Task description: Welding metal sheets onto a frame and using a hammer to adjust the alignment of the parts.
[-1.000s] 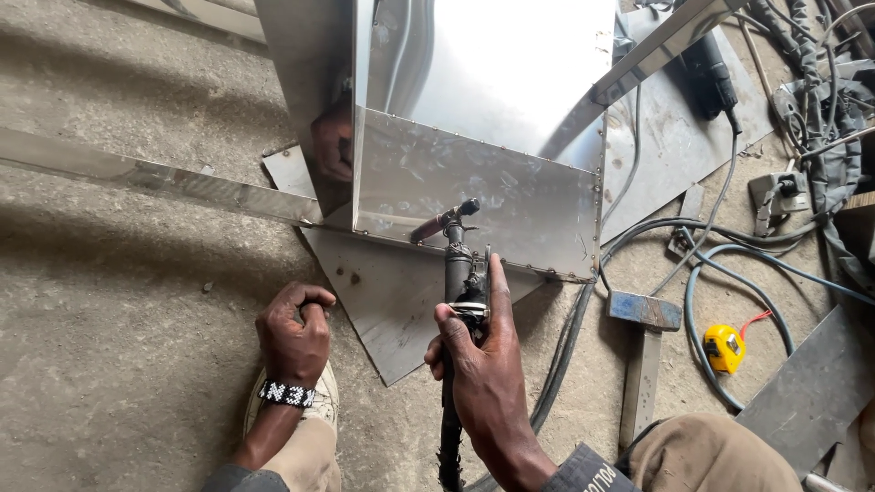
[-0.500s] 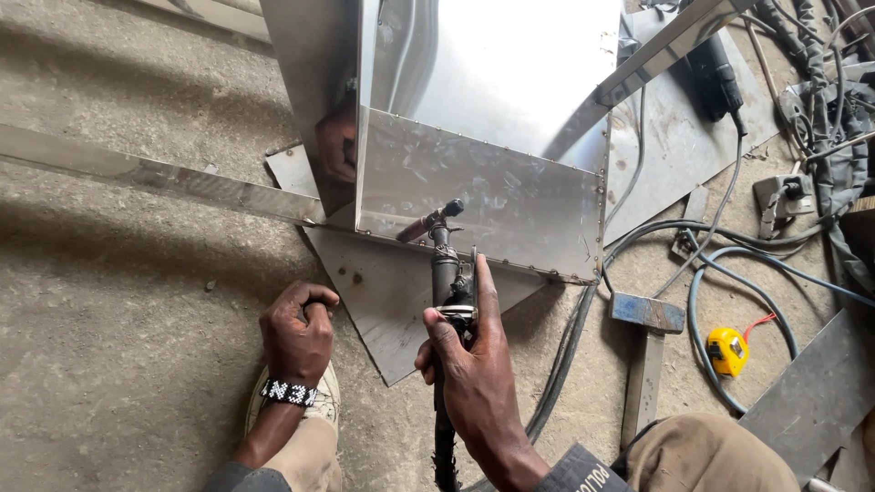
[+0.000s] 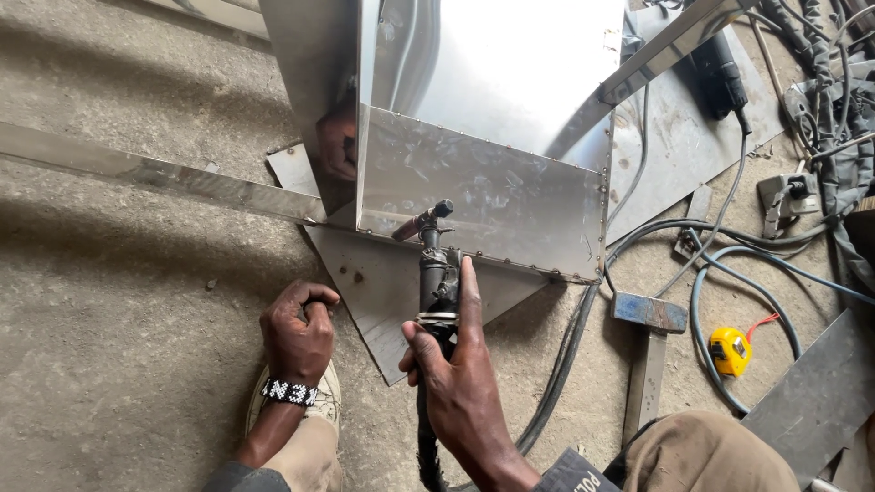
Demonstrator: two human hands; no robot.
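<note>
Head camera looks steeply down, close above the concrete floor (image 3: 109,364).

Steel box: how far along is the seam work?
Done: tack dots line the steel box panel's right and bottom edges. In hand: right hand aims the welding torch at the bottom-left seam; left hand rests fisted on the floor. Left: no continuous bead visible.

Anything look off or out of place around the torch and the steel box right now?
Nothing is clearly wrong. The right hand grips the welding torch, tip at the steel box bottom seam. The left hand rests fisted on the floor. Cables loop loosely beside a hammer and tape measure.
</note>
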